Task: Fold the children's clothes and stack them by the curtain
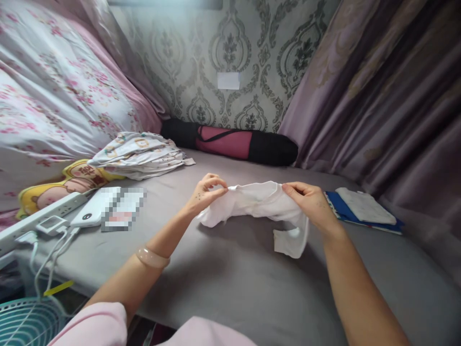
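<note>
Watching remotely, I see the left hand (204,196) and right hand (312,204) each pinched closed on the white shirt (248,203) between them, so I'd pull evenly outward to smooth it.

Head-worn view, angled forward and down

pink sleeve (95,326): short, loose, softly folded | bangle (153,258): pale, glossy, smooth, left forearm (127,283) | left hand (204,196): small dotted marks across back | right hand (312,204): fainter dotted marks
</note>
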{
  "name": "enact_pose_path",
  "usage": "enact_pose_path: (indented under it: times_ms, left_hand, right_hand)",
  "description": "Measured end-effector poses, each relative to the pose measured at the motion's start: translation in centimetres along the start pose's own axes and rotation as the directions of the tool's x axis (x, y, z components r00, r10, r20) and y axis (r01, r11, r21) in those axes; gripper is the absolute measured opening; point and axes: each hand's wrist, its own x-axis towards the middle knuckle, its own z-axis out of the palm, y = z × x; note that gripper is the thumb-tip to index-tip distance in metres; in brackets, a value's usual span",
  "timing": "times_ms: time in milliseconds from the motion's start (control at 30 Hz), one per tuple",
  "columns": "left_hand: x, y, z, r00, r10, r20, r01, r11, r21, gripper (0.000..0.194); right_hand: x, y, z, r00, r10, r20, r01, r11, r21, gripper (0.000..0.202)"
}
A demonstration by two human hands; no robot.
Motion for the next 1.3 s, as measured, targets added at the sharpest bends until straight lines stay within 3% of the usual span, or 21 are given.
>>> enact_pose_path:
  times_ms: [167,233,300,367,433,533,633,700,767,833,900,967,1033,1133,1200,1300]
  left_hand:
    - [1.2,1.1,-0.9,0.996,-0.032,-0.082,0.02,0.99,-0.14,0.021]
    - [2.1,2.0,-1.5,0.991,0.008,-0.137,-0.016,0.998,-0.061,0.019]
    - [3.2,3.4,-2.2,0.978,0.127,-0.164,-0.105,0.985,0.135,0.016]
    - [4.4,4.9,-3.1,0.955,0.269,-0.122,-0.206,0.903,0.377,0.02]
    - [5.9,6.4,-4.1,0.936,0.353,-0.014,-0.285,0.777,0.562,0.026]
    - [8.1,8.1,-5.8,0.911,0.385,0.148,-0.387,0.674,0.629,0.031]
    - [9.1,9.4,-8.3,0.901,0.351,0.254,-0.432,0.766,0.476,0.027]
    - [9.0,9.8,-10.0,0.928,0.252,0.273,-0.331,0.895,0.299,0.021]
    - [8.8,9.8,-10.9,0.951,0.171,0.257,-0.216,0.963,0.161,0.019]
    - [9.1,9.3,-10.5,0.952,0.146,0.268,-0.189,0.972,0.142,0.017]
    - [9.8,8.8,-8.9,0.948,0.184,0.259,-0.244,0.944,0.222,0.015]
    - [10.4,8.4,-7.2,0.953,0.256,0.164,-0.292,0.921,0.259,0.016]
    - [10.7,8.4,-6.1,0.961,0.242,0.132,-0.262,0.951,0.165,0.021]
    - [10.5,8.3,-5.9,0.947,0.132,0.293,-0.131,0.991,-0.024,0.023]
    - [10.5,8.1,-6.0,0.947,0.098,0.307,-0.092,0.995,-0.034,0.022]
    - [10.9,7.9,-5.3,0.98,0.132,0.146,-0.127,0.991,-0.046,0.025]
  right_hand:
    - [0.8,-2.2,-0.2,0.99,-0.139,0.004,0.139,0.989,-0.048,0.038]
    - [1.3,-2.9,-0.5,0.976,-0.219,0.007,0.218,0.968,-0.126,0.038]
    - [2.0,-3.6,-0.9,0.953,-0.302,-0.005,0.29,0.921,-0.26,0.037]
    - [3.0,-4.2,-1.5,0.93,-0.367,-0.01,0.332,0.853,-0.403,0.034]
    - [4.1,-4.8,-2.1,0.914,-0.406,-0.005,0.347,0.787,-0.51,0.032]
    - [4.9,-5.8,-3.0,0.907,-0.42,-0.009,0.338,0.742,-0.58,0.03]
    - [4.0,-6.8,-4.3,0.93,-0.345,0.124,0.362,0.809,-0.464,0.031]
    - [2.9,-7.4,-5.1,0.922,-0.257,0.291,0.338,0.9,-0.276,0.039]
    - [2.3,-7.9,-5.7,0.9,-0.189,0.393,0.25,0.962,-0.109,0.047]
    - [2.7,-8.1,-5.7,0.909,-0.157,0.385,0.2,0.977,-0.075,0.045]
    - [3.9,-8.2,-5.4,0.95,-0.178,0.255,0.228,0.957,-0.179,0.034]
    - [4.9,-8.1,-5.1,0.964,-0.229,0.135,0.259,0.922,-0.286,0.026]
    - [5.3,-7.8,-5.2,0.955,-0.214,0.204,0.268,0.92,-0.287,0.026]
    - [5.3,-7.1,-6.0,0.903,-0.119,0.412,0.211,0.96,-0.186,0.034]
    - [5.4,-6.7,-6.3,0.933,-0.11,0.343,0.174,0.972,-0.16,0.036]
    - [5.8,-6.6,-6.2,0.971,-0.162,0.178,0.187,0.973,-0.135,0.035]
